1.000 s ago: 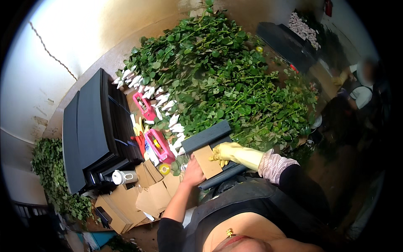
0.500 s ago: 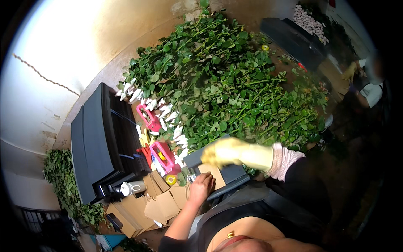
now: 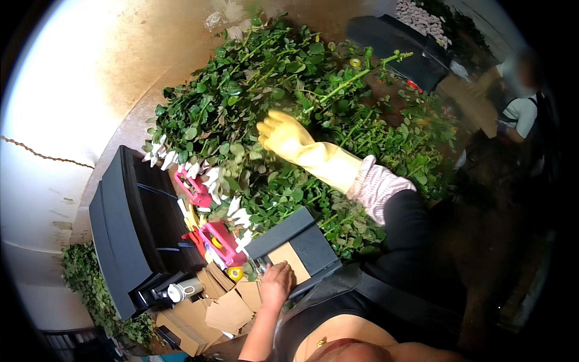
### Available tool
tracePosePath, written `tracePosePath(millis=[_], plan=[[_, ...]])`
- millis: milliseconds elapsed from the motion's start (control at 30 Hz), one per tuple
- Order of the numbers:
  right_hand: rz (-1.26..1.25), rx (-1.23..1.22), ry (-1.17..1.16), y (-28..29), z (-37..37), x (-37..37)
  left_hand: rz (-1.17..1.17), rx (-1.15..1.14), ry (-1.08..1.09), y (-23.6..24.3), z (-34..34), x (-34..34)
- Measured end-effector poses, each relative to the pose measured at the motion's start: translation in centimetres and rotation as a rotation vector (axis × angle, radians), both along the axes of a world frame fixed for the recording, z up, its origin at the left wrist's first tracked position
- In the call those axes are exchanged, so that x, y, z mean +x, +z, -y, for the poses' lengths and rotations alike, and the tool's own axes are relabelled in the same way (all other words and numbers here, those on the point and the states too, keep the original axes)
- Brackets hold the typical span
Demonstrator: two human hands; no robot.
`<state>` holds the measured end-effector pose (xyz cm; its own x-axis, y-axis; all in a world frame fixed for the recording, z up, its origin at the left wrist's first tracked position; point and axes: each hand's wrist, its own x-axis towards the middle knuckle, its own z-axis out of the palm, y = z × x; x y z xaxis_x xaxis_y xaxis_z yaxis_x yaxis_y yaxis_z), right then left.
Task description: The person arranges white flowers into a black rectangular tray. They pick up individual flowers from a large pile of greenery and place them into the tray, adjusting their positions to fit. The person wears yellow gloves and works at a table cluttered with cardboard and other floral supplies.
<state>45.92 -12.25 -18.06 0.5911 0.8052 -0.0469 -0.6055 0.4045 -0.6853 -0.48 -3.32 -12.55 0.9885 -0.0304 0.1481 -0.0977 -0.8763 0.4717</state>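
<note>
My bare left hand (image 3: 277, 285) rests its bent, close-set fingers on a brown cardboard piece (image 3: 292, 260), holding it against a dark grey board with raised sides (image 3: 322, 247). A small shiny item, too unclear to name, lies by the fingertips. My right hand (image 3: 282, 137), in a long yellow rubber glove, reaches over a large heap of leafy green stems (image 3: 253, 78). Its fingers are apart, with nothing visible in them. One thick stem (image 3: 347, 83) rises from the heap just beyond this hand. White-wrapped flower heads (image 3: 211, 181) line the heap's left edge.
Left stand dark stacked boxes (image 3: 129, 223), pink holders (image 3: 220, 244), a yellow tape roll (image 3: 235, 273), a white-lidded cup (image 3: 184, 291) and cardboard pieces (image 3: 229, 312). At far right, a co-worker (image 3: 522, 105) works beside another dark box (image 3: 401, 51). A wall bounds the left.
My right hand has moved from above the grey board, away and slightly left, over the leafy heap. The left hand stays on the cardboard. The whole view has shifted.
</note>
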Motion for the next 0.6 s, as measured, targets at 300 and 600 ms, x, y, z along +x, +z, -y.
tracePosePath(millis=[300,600], plan=[[1.739,-0.833,-0.158,19.2,22.0,-20.5,-0.364,-0.435,0.154,0.1,-1.7,-1.0],[1.692,-1.587,1.007,14.1,25.9,-22.6,-0.117,-0.166,-0.092,-1.5,-2.2,-1.5]])
